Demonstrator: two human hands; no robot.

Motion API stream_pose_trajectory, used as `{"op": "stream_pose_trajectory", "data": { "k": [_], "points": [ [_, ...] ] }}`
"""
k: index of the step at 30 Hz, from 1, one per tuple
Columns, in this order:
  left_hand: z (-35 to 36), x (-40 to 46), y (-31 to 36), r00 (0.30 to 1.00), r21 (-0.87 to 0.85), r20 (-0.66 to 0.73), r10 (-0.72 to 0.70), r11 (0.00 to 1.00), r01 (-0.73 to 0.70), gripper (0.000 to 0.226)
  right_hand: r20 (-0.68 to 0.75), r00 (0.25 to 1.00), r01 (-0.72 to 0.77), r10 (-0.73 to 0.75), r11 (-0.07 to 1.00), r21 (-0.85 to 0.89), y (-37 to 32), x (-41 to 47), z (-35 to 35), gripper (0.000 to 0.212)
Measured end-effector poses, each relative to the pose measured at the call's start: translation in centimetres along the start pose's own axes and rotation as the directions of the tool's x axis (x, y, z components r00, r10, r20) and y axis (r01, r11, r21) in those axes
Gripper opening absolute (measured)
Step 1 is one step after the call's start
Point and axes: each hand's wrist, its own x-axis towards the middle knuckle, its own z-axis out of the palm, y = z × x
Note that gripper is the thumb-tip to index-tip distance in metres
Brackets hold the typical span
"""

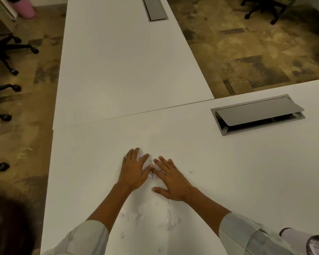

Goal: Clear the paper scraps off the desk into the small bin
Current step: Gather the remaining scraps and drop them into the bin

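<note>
Both my hands lie flat on the white desk, fingers spread. My left hand and my right hand press side by side on a small heap of white paper scraps that shows between the fingers. Closer to me, between my forearms, several more pale scraps lie scattered on the desk. One tiny scrap sits to the right of my right hand. No bin can be seen in the head view.
A grey cable hatch with its lid ajar is set in the desk at the right. A second white desk adjoins at the back, with another hatch. Black office chair bases stand on the carpet at left.
</note>
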Motion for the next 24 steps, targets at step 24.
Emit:
{"op": "stream_pose_trajectory", "data": {
  "k": [24],
  "points": [
    [3.9,-21.5,8.1,0.967,-0.377,-0.069,-0.247,0.904,0.204,0.031,-0.023,0.985,-0.173,0.172,0.983,-0.057,-11.2,-17.2,3.1,0.030]
  ]
}}
